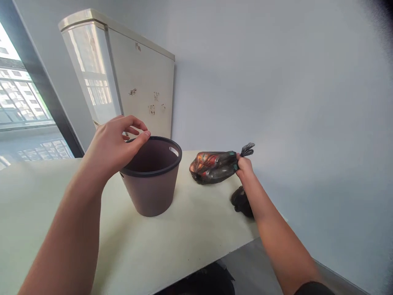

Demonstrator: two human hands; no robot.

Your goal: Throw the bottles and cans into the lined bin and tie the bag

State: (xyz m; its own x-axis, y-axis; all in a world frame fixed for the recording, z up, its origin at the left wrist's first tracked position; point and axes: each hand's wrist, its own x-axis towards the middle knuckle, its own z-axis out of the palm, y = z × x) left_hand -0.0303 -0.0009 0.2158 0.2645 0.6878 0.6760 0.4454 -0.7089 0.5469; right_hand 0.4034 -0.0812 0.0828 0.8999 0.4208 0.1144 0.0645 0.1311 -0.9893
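A brown plastic bin (152,188) with a dark rim stands empty on the pale table (190,229). My left hand (115,145) hovers over its near left rim, fingers curled, thumb touching the rim, holding nothing. To the right lies a filled, tied dark plastic bag (211,166) with colourful contents showing through. My right hand (244,166) is closed on the bag's knotted neck, its tied ends sticking up past my fingers. A second small dark bag (241,200) lies on the table under my right forearm, partly hidden.
A tall cream cabinet (139,86) stands behind the bin against the grey wall. A large window (21,106) is at the left. The table's front edge runs diagonally lower right, with something dark (208,280) on the floor below it.
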